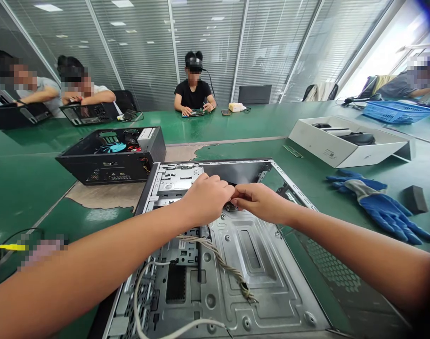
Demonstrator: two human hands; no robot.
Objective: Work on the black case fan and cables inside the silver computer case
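An open metal computer case [257, 278] lies flat in front of me, its inner panel facing up. Over the far half of it my left hand [209, 197] is closed, fingers curled. My right hand [257, 200] meets it fingertip to fingertip in a pinch. Whatever sits between the fingers is hidden; a small dark part [231, 206] shows just below them. A twisted bundle of beige wires [222, 261] runs across the panel beneath my hands. A pale cable [139, 294] loops along the near left of the case.
A black computer case [112, 165] with a blue fan stands at the left. On the right are a white box [342, 146], blue gloves [380, 202], a dark block [413, 199] and a blue basket [400, 112]. Several people sit around the green table [232, 127].
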